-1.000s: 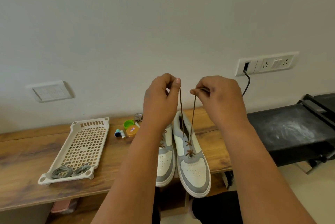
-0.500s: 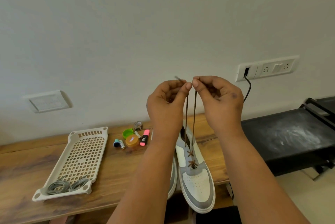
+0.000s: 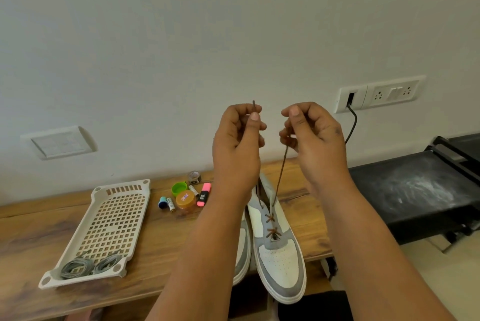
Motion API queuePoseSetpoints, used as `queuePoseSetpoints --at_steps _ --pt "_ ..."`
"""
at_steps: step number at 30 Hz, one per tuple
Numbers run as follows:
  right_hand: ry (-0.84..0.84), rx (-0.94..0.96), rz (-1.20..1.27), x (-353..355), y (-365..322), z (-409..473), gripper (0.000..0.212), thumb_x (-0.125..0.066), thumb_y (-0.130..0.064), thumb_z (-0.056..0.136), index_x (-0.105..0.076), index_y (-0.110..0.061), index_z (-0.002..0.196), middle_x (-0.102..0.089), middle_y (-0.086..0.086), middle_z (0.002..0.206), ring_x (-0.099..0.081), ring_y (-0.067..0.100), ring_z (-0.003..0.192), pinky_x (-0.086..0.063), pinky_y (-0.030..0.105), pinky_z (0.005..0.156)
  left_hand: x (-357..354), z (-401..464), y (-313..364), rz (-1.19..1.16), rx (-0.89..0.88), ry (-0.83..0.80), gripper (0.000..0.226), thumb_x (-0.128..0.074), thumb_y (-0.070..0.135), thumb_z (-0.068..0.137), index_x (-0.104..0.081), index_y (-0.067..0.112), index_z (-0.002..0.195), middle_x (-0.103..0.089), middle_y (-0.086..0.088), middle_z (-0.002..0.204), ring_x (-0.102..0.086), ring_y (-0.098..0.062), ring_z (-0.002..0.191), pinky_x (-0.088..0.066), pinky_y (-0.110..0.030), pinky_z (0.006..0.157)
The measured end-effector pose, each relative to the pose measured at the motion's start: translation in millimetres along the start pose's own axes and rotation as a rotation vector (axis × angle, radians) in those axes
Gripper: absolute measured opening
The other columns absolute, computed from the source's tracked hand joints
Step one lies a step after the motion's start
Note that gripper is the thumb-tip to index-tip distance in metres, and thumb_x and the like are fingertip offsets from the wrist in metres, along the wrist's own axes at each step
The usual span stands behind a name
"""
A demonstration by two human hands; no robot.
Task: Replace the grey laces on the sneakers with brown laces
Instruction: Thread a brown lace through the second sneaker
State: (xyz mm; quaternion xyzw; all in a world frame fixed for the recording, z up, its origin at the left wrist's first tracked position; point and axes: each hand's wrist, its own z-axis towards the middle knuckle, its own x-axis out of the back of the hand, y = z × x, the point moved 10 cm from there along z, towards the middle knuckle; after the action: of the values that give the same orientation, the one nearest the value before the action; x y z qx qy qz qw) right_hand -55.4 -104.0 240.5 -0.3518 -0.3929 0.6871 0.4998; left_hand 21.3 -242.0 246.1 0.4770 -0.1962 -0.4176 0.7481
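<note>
Two white-and-grey sneakers lie side by side on the wooden bench. The right sneaker (image 3: 279, 255) has a brown lace (image 3: 281, 177) crossed through its two lowest eyelet rows. Both lace ends run up to my raised hands. My left hand (image 3: 237, 144) pinches one end, whose tip sticks up above the thumb. My right hand (image 3: 313, 139) grips the other strand, which hangs taut down to the shoe. The left sneaker (image 3: 241, 250) is mostly hidden behind my left forearm. Two coiled grey laces (image 3: 87, 266) lie in the near end of a cream perforated tray (image 3: 114, 216).
Small items sit behind the shoes: a green cap (image 3: 179, 188), an orange jar (image 3: 185, 201), a pink highlighter (image 3: 203, 194), a tape roll (image 3: 194, 177). A black treadmill deck (image 3: 413, 190) adjoins the bench (image 3: 31, 232) on the right. A cable hangs from the wall socket (image 3: 350, 98).
My hands, touching half a second ago, have drawn apart with the lace ends. The view has tipped down slightly.
</note>
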Motion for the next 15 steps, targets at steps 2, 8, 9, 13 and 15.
queuePoseSetpoints --at_steps 2,8,9,13,15 --pt "-0.059 -0.138 0.007 1 24 -1 0.022 -0.047 -0.021 0.103 -0.066 -0.019 0.093 -0.054 -0.003 0.074 -0.049 0.007 0.06 -0.044 0.022 0.056 8 -4 -16 0.071 0.089 -0.023 0.013 -0.051 0.016 0.101 -0.064 0.016 0.1 -0.059 0.009 0.076 -0.05 -0.005 0.064 -0.043 -0.021 0.063" --pt "-0.608 -0.528 -0.946 14 145 -37 0.023 -0.05 -0.037 0.1 -0.066 -0.02 0.104 -0.064 0.001 0.097 -0.059 0.017 0.09 -0.05 0.034 0.08 15 -56 -125 0.803 0.499 -0.566 0.027 -0.053 0.027 0.098 -0.054 0.015 0.074 -0.051 0.002 0.068 -0.046 -0.01 0.06 -0.039 -0.023 0.058" --pt "-0.736 -0.562 -1.103 14 162 -49 0.025 -0.052 -0.037 0.099 -0.065 -0.02 0.112 -0.065 0.001 0.106 -0.059 0.019 0.097 -0.049 0.035 0.087 17 -67 -142 0.927 0.521 -0.658 0.026 -0.053 0.027 0.097 -0.056 0.014 0.076 -0.055 0.0 0.072 -0.049 -0.011 0.064 -0.042 -0.024 0.06" --pt "-0.763 -0.639 -1.122 11 190 -66 0.036 -0.06 -0.034 0.095 -0.057 -0.021 0.129 -0.06 0.001 0.127 -0.056 0.017 0.108 -0.042 0.027 0.083 25 -76 -186 1.125 0.54 -0.673 0.029 -0.057 0.035 0.096 -0.064 0.01 0.109 -0.067 -0.006 0.108 -0.061 -0.021 0.099 -0.05 -0.032 0.083" --pt "-0.674 -0.636 -1.032 9 196 -61 0.035 -0.063 -0.034 0.093 -0.057 -0.022 0.126 -0.062 0.001 0.122 -0.056 0.016 0.103 -0.046 0.029 0.083 23 -69 -191 1.052 0.505 -0.545 0.035 -0.059 0.04 0.095 -0.059 0.016 0.12 -0.061 -0.002 0.119 -0.057 -0.021 0.111 -0.049 -0.034 0.092"
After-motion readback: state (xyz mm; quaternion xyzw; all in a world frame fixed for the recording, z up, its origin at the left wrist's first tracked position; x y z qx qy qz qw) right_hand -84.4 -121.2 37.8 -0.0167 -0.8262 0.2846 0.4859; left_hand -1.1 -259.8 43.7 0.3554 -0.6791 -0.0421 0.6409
